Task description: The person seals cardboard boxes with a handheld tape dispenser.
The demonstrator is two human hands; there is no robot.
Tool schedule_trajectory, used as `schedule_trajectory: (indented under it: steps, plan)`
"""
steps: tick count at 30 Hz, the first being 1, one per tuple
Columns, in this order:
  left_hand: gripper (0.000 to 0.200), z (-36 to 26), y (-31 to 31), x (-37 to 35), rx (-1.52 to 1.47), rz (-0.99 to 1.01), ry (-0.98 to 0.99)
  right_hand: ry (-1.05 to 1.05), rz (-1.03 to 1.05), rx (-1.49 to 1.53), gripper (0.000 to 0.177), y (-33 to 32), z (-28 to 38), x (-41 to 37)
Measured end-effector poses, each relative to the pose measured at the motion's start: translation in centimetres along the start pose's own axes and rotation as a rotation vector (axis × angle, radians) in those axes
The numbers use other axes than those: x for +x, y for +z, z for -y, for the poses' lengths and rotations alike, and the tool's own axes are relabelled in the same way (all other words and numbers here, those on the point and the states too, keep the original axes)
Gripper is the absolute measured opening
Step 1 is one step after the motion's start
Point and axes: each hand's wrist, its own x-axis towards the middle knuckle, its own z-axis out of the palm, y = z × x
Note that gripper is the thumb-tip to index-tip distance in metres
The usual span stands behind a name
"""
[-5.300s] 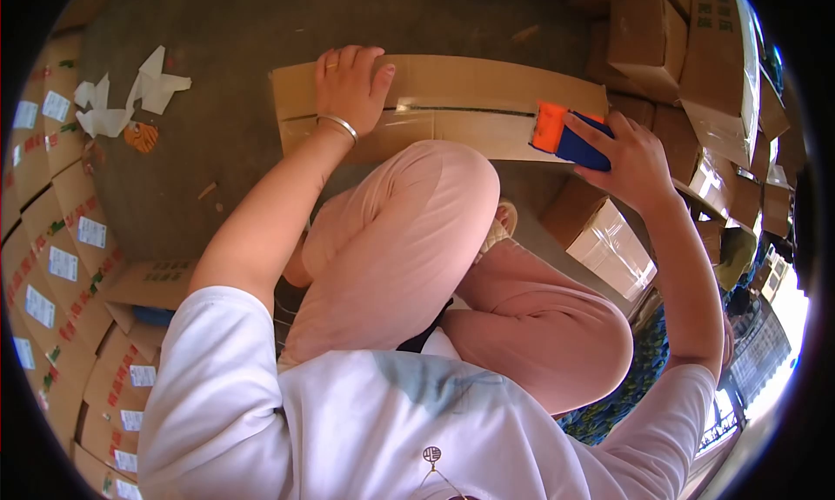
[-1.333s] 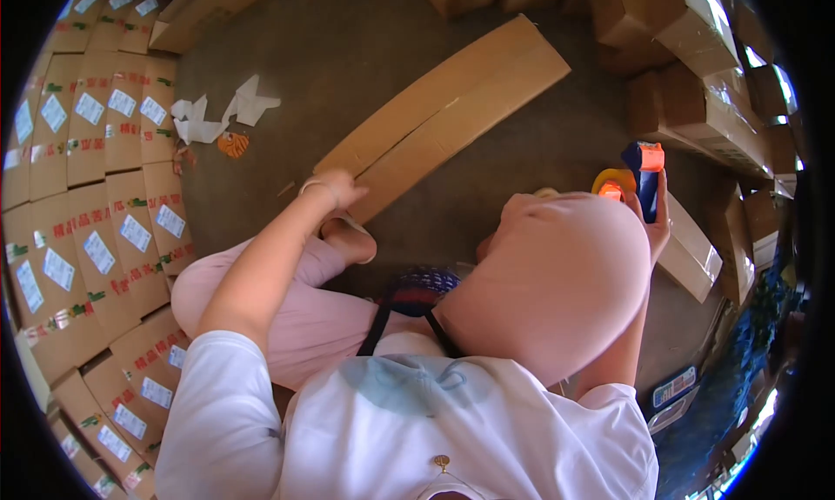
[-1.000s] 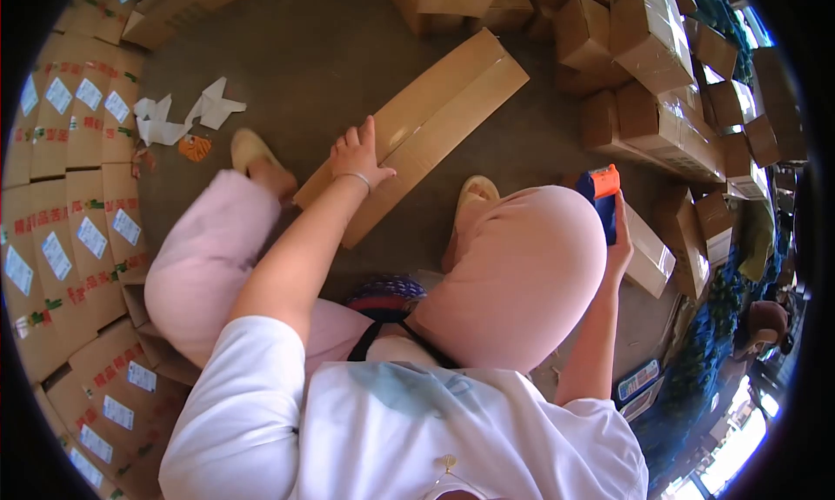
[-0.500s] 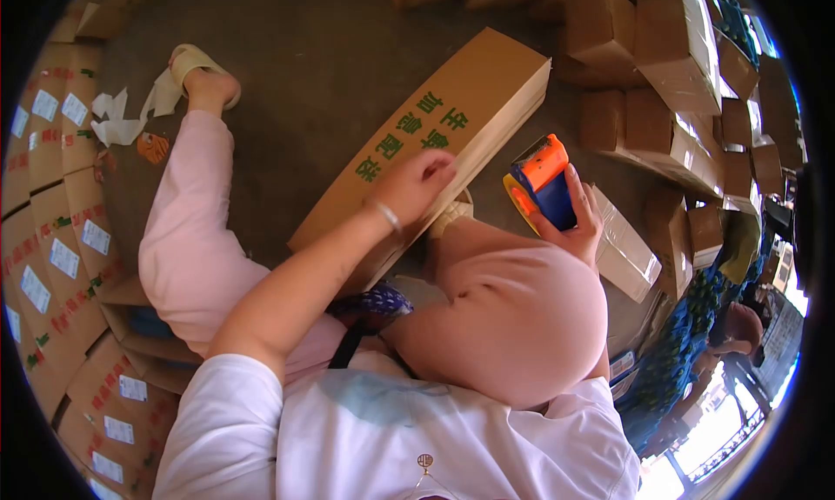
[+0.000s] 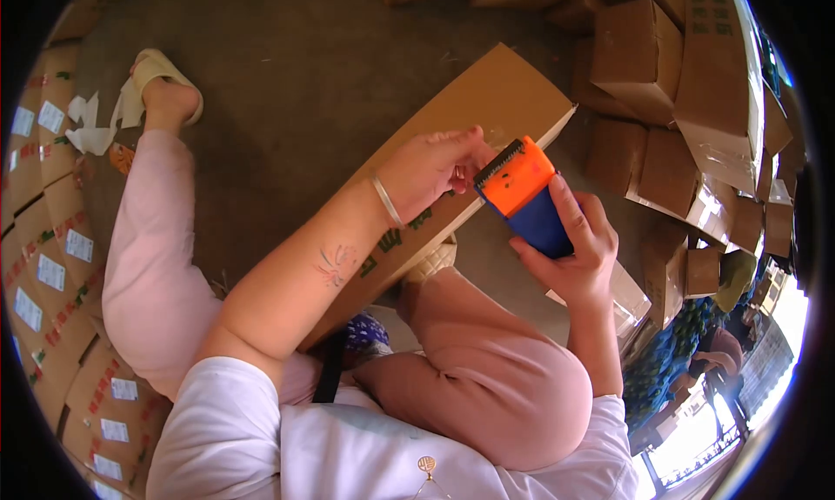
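The floor (image 5: 287,91) is dark and dull, with white scraps (image 5: 90,138) at left. Labelled cartons (image 5: 54,248) line the left side; brown boxes (image 5: 639,61) stand stacked at right. Strong light enters at lower right, near blue-green material (image 5: 663,361).

Beside the stacked, white-labelled brown cardboard cartons (image 5: 57,239), torn white paper-like scraps (image 5: 91,140) and a small orange scrap (image 5: 121,158) are scattered on the dark floor (image 5: 287,83).

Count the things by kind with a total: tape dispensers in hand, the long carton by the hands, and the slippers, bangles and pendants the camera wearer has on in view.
Tape dispenser: 1
Long carton: 1
Slippers: 2
Bangle: 1
Pendant: 1
Total: 6
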Motion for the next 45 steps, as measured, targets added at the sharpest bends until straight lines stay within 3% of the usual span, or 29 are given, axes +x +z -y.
schedule_trajectory:
  steps: [1, 4, 7, 10, 13, 14, 18, 21, 23, 24, 26, 27, 28, 30, 32, 34, 36, 37, 38, 39, 41, 43, 44, 45]
  plan:
    - [0.036, -1.6, 0.2, 0.0, -0.039, 0.031, -0.086, 0.040, 0.011, 0.023, 0.082, -0.1, 0.0, 0.4]
    - [0.043, -2.5, -0.3, 0.9, -0.036, 0.077, -0.089, 0.088, 0.032, 0.039, 0.082, -0.2, 0.1, 1.7]
    - [0.029, -3.3, -0.2, 2.1, 0.514, -0.241, 0.078, 0.240, 0.167, -0.026, 0.081, -0.8, 1.4, 3.3]
    - [0.032, -6.2, -3.5, 4.0, 1.001, -0.518, 0.231, 0.255, 0.212, -0.100, 0.080, -2.2, 0.4, 2.9]
    - [0.038, -8.9, -9.5, 6.6, 1.223, -0.788, 0.138, 0.394, 0.312, -0.193, 0.079, -3.4, -1.6, 0.6]
    - [0.040, -8.7, -11.1, 7.8, 1.282, -0.786, 0.095, 0.398, 0.317, -0.190, 0.079, -3.3, -2.4, -0.3]
    - [0.037, -1.8, -17.5, 13.3, 1.567, -0.467, 0.063, 0.386, 0.276, -0.128, 0.081, -1.2, -4.8, -2.8]
    - [0.037, 0.4, -13.9, 13.9, 1.536, -0.195, -0.125, 0.371, 0.224, -0.054, 0.081, 0.8, -6.4, -4.4]
    - [0.036, 0.1, -13.3, 14.9, 1.754, -0.044, -0.485, 0.373, 0.204, -0.033, 0.081, 1.8, -7.2, -5.3]
    - [0.036, -0.8, -12.4, 14.6, 1.759, -0.047, -0.476, 0.359, 0.185, -0.010, 0.081, 2.2, -7.6, -5.3]
    - [0.038, -3.4, -9.5, 13.0, 2.082, -0.082, -0.448, 0.354, 0.147, -0.003, 0.081, 2.9, -7.6, -5.3]
    - [0.045, -4.6, -8.5, 12.5, 1.876, -0.207, -0.326, 0.354, 0.118, 0.005, 0.081, 3.1, -7.4, -5.5]
    - [0.045, -5.2, -7.7, 11.8, 1.881, -0.206, -0.323, 0.355, 0.112, 0.006, 0.081, 3.3, -7.4, -5.6]
    - [0.057, -5.1, -6.1, 9.4, 0.638, -0.261, -0.175, 0.331, 0.075, 0.011, 0.081, 3.8, -7.6, -5.9]
    - [0.071, -1.6, -7.0, 7.5, 0.989, -0.170, -0.132, 0.352, 0.062, 0.003, 0.081, 4.1, -7.4, -6.3]
    - [0.077, -1.9, -7.1, 5.7, 0.910, -0.227, -0.214, 0.370, 0.034, -0.006, 0.080, 4.3, -7.1, -6.0]
    - [0.079, -1.5, -9.8, 5.3, 0.603, -0.202, -0.413, 0.375, 0.016, -0.030, 0.079, 4.6, -6.7, -5.5]
    - [0.078, -2.9, -8.2, 5.0, 0.992, -0.305, -0.443, 0.374, 0.012, -0.028, 0.079, 4.7, -6.3, -4.8]
    - [0.076, -4.3, -7.0, 4.6, 1.083, -0.328, -0.487, 0.358, 0.023, -0.050, 0.076, 4.6, -5.7, -3.5]
    - [0.076, -4.1, -6.6, 4.0, 1.379, -0.445, -0.188, 0.347, 0.054, -0.086, 0.074, 4.4, -4.9, -1.8]
    - [0.079, -3.0, -5.4, 2.1, 1.666, -0.545, 0.141, 0.314, 0.117, -0.167, 0.068, 4.4, -3.5, 2.1]
    - [0.095, -1.5, -3.5, 0.4, 2.014, -0.471, 0.400, 0.251, 0.167, -0.243, 0.063, 4.8, -2.5, 6.3]
    - [0.095, -0.3, -2.1, -0.4, 2.025, -0.473, 0.403, 0.250, 0.157, -0.237, 0.063, 5.0, -2.0, 8.2]
    - [0.103, 1.0, -0.5, -0.9, 2.134, -0.522, 0.214, 0.285, 0.240, -0.204, 0.062, 5.2, -1.5, 10.1]
